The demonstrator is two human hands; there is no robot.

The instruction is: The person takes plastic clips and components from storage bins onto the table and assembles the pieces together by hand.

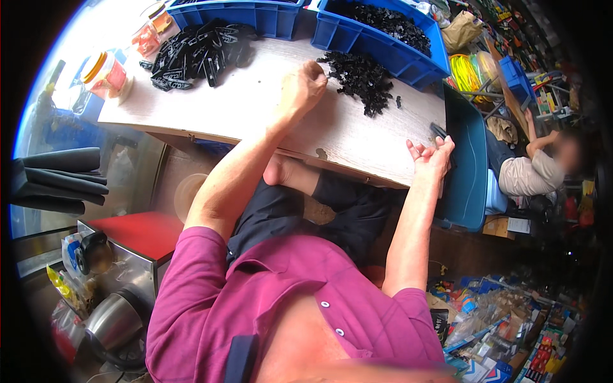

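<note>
My left hand [302, 90] is over the pale tabletop [268, 67], between two heaps of black parts. Its fingers are curled together, and anything in them is hidden. Just right of it spreads a pile of small black plastic pieces [363, 83]. Farther left lies a heap of longer black plastic parts [195, 56] with pale markings. At the table's right end is my right hand [431, 158]. A short black plastic part [438, 131] sticks out at its thumb and forefinger, while the other fingers are partly curled.
Two blue crates, one left [236, 20] and one right [383, 48] with black pieces inside, stand along the far edge. A teal bin [469, 172] adjoins the table's right end. Orange-lidded jars [105, 76] stand at left. Another person [533, 169] sits beyond the bin.
</note>
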